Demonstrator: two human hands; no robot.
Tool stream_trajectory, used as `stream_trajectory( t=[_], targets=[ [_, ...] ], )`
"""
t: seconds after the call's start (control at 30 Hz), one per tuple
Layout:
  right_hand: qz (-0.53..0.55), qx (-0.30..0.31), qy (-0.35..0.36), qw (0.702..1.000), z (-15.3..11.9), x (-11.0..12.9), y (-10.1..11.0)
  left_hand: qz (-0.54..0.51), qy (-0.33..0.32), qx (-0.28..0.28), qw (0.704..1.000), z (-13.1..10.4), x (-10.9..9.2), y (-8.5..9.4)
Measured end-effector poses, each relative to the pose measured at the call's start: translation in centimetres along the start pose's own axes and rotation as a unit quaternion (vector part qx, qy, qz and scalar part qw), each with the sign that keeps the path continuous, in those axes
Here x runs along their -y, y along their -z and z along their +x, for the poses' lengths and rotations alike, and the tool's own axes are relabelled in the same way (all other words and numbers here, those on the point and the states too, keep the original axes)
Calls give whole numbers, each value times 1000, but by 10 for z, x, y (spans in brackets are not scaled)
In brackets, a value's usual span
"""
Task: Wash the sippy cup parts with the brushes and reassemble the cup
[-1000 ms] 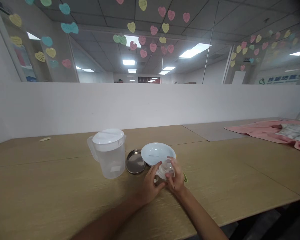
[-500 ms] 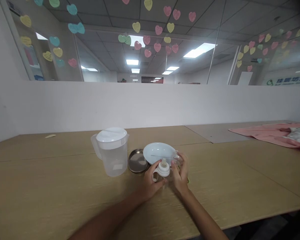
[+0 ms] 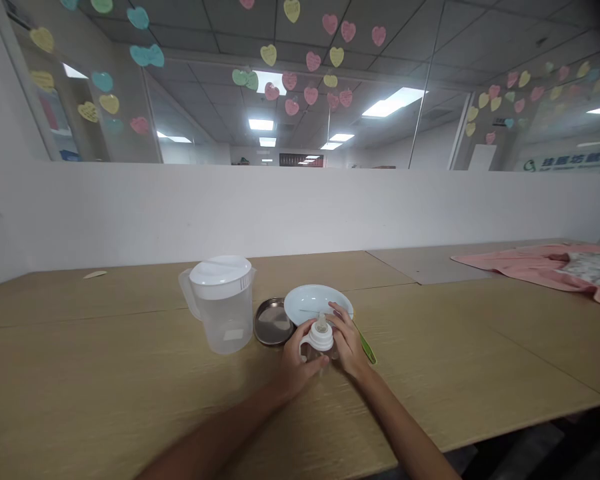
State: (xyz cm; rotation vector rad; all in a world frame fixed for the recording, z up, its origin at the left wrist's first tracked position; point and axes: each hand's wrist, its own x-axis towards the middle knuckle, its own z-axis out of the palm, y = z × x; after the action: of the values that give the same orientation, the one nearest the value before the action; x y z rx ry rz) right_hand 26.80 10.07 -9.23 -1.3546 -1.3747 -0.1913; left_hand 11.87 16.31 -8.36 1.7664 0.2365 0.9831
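A baby bottle (image 3: 321,337) with a white collar, a side handle and a clear body stands upright in front of me. My left hand (image 3: 296,365) is wrapped round its left side by the handle, thumb across the front. My right hand (image 3: 349,343) presses on the right side of the collar, fingers bent near the teat. Whether a clear cap sits over the teat I cannot make out. Behind the bottle is a pale blue bowl (image 3: 307,293) with something thin inside. A green handle (image 3: 367,348) sticks out to the right of my right hand.
A lidded clear plastic pitcher (image 3: 227,317) stands left of a round metal dish (image 3: 274,323). Pink cloth (image 3: 510,260) lies at the far right of the wooden table (image 3: 450,347). The white wall (image 3: 280,210) bounds the back.
My right hand has come left and down onto the bottle; the clear cap-like piece it held is no longer distinct. More of the green handle shows. The view has shifted slightly.
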Motion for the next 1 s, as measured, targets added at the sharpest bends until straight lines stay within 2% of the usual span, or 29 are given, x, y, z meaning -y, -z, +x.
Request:
stream_trajectory(
  t=[0.2, 0.43, 0.53, 0.6, 0.7, 0.83, 1.0],
  targets=[
    [-66, 38, 19, 997, 0, -4, 0, 1, -4, -7, 1000, 0, 2, 0],
    [-137, 33, 40, 989, -1, -8, 0, 27, 4, -19, 999, 0, 1, 1],
    [-163, -1, 40, 986, -3, -2, 1, 45, -10, -9, 999, -1, 2, 0],
    [-140, -26, 61, 988, -5, 4, 2, 68, -24, 0, 997, -2, 4, -2],
    [-82, -30, 73, 994, -7, 15, 0, 106, -45, 11, 993, -2, 4, -3],
    [-34, -50, -8, 998, -6, 24, -5, 117, -47, 29, 992, 2, -4, 1],
    [78, -23, -83, 993, -4, 23, -4, 84, -4, 80, 993, 8, -17, 5]
  ],
)
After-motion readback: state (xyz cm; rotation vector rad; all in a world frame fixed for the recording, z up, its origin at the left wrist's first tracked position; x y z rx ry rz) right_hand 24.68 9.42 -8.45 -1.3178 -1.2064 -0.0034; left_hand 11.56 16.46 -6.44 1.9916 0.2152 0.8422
